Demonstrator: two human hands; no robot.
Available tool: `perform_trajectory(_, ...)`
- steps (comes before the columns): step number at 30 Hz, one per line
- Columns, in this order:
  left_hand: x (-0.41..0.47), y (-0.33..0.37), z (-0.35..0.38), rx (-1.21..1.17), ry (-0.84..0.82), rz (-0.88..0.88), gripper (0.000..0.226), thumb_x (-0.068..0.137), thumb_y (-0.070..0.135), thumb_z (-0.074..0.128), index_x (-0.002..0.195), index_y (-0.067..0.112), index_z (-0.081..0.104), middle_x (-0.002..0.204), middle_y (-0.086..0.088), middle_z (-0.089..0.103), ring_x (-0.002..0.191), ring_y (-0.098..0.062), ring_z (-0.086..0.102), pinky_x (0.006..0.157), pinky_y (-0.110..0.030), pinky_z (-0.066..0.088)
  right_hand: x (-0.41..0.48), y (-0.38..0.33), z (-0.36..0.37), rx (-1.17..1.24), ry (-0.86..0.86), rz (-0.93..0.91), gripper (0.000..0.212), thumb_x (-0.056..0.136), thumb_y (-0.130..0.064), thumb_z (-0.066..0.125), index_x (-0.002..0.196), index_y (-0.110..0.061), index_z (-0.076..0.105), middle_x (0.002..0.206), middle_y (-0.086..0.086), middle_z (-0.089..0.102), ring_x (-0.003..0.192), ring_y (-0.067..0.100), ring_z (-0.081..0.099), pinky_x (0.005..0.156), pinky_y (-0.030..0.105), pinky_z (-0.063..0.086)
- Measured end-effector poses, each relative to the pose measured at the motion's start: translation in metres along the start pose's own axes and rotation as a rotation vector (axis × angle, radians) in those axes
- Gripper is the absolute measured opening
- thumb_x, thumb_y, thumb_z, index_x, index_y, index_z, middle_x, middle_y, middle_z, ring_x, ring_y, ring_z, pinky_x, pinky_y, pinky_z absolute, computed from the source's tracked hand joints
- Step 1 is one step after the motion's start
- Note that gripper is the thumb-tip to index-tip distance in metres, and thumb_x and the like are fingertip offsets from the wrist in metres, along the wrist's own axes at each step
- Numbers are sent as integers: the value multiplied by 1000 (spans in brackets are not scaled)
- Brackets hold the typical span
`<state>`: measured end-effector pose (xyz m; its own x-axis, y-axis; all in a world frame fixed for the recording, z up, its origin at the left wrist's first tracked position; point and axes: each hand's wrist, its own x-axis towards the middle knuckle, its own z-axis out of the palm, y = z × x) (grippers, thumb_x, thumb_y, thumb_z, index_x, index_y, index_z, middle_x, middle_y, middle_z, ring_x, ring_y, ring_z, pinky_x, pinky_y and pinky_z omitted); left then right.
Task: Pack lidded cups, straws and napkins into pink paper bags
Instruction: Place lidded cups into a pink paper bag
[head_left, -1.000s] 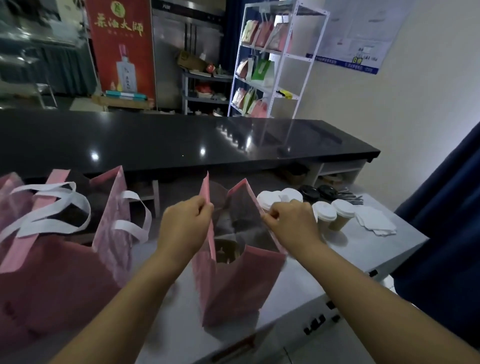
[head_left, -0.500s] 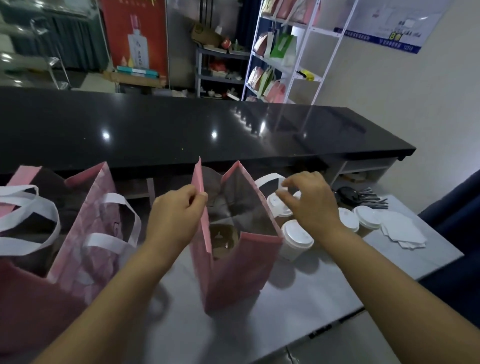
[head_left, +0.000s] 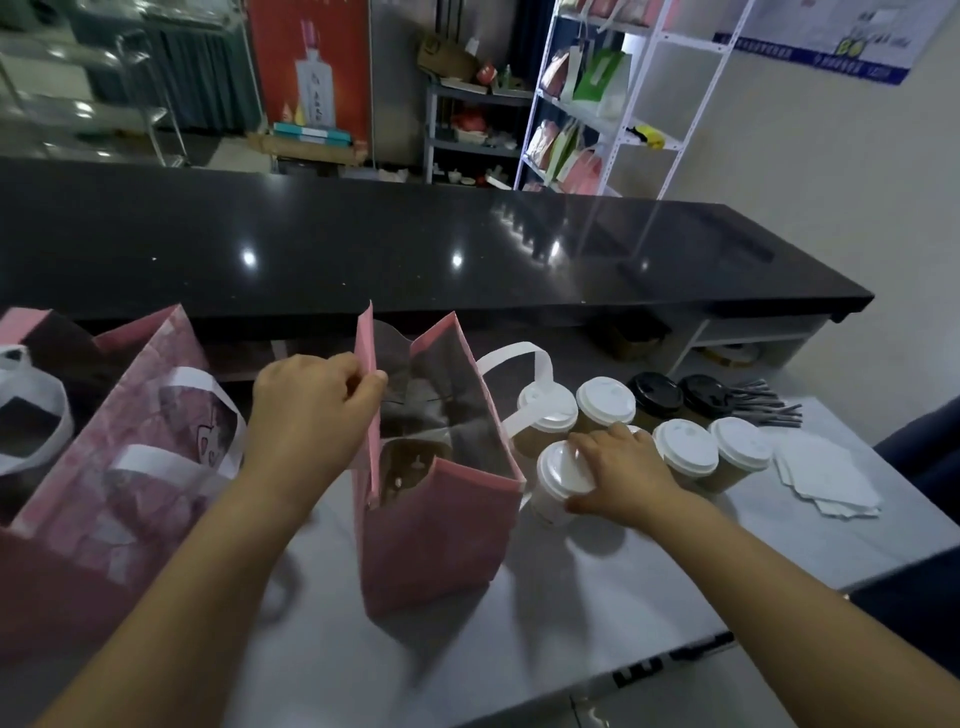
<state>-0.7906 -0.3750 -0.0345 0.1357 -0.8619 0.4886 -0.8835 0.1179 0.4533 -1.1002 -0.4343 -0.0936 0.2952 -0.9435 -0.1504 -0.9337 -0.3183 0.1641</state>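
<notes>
Pink bag (head_left: 441, 545): stands upright and wide open on the grey table (head_left: 597, 597), between the two hands. Its left wall is in the left fingertips, and its right wall is just left of the right fingertips.
Left hand (head_left: 311, 410): thumb and fingers are pinched tight on the top edge of the bag's left wall.
Right hand (head_left: 618, 473): fingers are curled over the white lid of a lidded cup (head_left: 558, 478) with the thumb on the cup's near side, so yeah, it's got a grip on it.
Lidded cup: right under those fingers, just beside the bag's right wall and leaning a bit toward it. Can't tell if the base is on the table or not.
Bag handle (head_left: 514, 358): white loop flopped out over the right wall, just past the right fingertips.
White-lid cups (head_left: 685, 449): at least four more, two just beyond the right fingertips and two off the knuckle side.
Black-lid cups (head_left: 655, 397): two, farther out past the fingers.
Straws (head_left: 763, 402): dark bundle beside the black lids, well away from the fingers.
Napkins (head_left: 826, 478): white stack way off to the right of the right hand.
Inside the bag: something brownish at the bottom, below the left fingertips. Too dim to say what.
Other pink bags (head_left: 130, 415): open with white handles, left of the left hand.
Black counter (head_left: 415, 249): runs across beyond both hands.
</notes>
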Motion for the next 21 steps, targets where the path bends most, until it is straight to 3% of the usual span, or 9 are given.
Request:
perform_trajectory(4, 4, 10, 0, 8, -9, -84, 25, 90, 35, 52, 70, 20, 58, 56, 6, 54, 54, -7, 48, 68, -33, 38, 6, 6, -8, 102, 4, -17, 81, 58, -65, 65, 124, -24, 46, 118, 0, 50, 109, 23, 42, 91, 37, 36)
perform_trajectory(7, 7, 20, -1, 45, 9, -125, 23, 88, 35, 56, 68, 25, 54, 54, 13, 49, 53, -1, 45, 65, -29, 34, 7, 17, -32, 275, 54, -57, 66, 53, -68, 61, 103, -26, 53, 103, -5, 47, 94, 16, 48, 71, 30, 40)
perform_trajectory(9, 8, 25, -1, 90, 20, -158, 23, 87, 34, 58, 66, 25, 53, 53, 14, 47, 52, 0, 43, 64, -28, 32, 8, 25, -54, 432, 94, -98, 61, 48, -68, 60, 93, -29, 53, 97, -10, 44, 85, 8, 50, 66, 27, 41)
perform_trajectory(13, 8, 34, -1, 227, 58, -184, 22, 84, 37, 62, 68, 24, 59, 56, 12, 48, 55, -7, 45, 67, -29, 33, 17, 37, -98, 575, 235, -151, 58, 48, -56, 73, 95, -31, 49, 101, -14, 46, 82, 6, 52, 72, 31, 50)
perform_trajectory(15, 8, 38, -2, 260, 72, -205, 20, 84, 39, 62, 72, 22, 62, 60, 12, 49, 59, -8, 46, 68, -29, 33, 26, 41, -123, 566, 350, -163, 67, 50, -53, 77, 106, -30, 48, 103, -11, 47, 83, 9, 51, 73, 33, 50)
perform_trajectory(21, 0, 42, -1, 207, 86, -314, 22, 86, 41, 59, 78, 21, 64, 66, 7, 59, 64, -9, 54, 72, -32, 46, 56, 27, -184, 733, 600, -249, 79, 57, -48, 76, 124, -21, 43, 120, 2, 48, 103, 18, 49, 81, 33, 46)
